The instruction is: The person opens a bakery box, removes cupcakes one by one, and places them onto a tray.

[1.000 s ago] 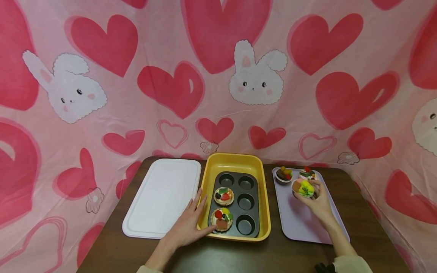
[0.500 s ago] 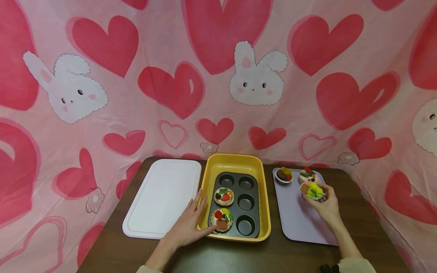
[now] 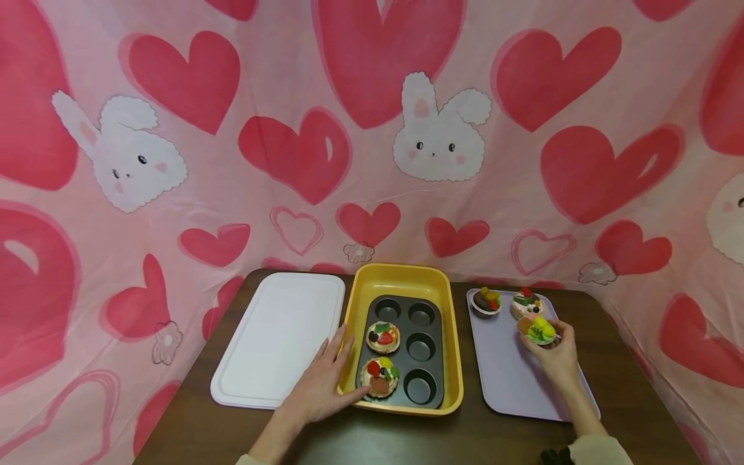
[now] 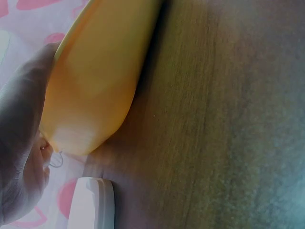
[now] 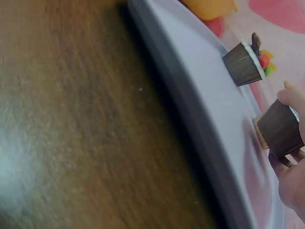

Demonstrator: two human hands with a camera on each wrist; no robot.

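My right hand (image 3: 559, 356) pinches a toy cupcake (image 3: 540, 330) with yellow and green topping between thumb and fingers. In the right wrist view the cupcake's brown cup (image 5: 281, 128) is above the lilac tray (image 3: 511, 381). Behind it on that tray are a chocolate cupcake (image 3: 485, 302) and a fruit-topped tart (image 3: 526, 305). My left hand (image 3: 316, 384) rests on the left front corner of the yellow baking pan (image 3: 401, 274), fingers spread and fairly straight, thumb over the front rim. Inside the pan lies a dark muffin tin (image 3: 401, 349) with two fruit tarts (image 3: 383, 338) in its left column.
A white board (image 3: 285, 336) lies left of the yellow pan on the brown wooden table (image 3: 401, 442). A pink cloth (image 3: 360, 161) with hearts and rabbits hangs behind the table. The muffin tin's other cups show bare dark insides.
My right hand has carried the yellow-topped cupcake a little to the right and slightly nearer to me, away from the chocolate one. My left hand stays at the pan's corner.
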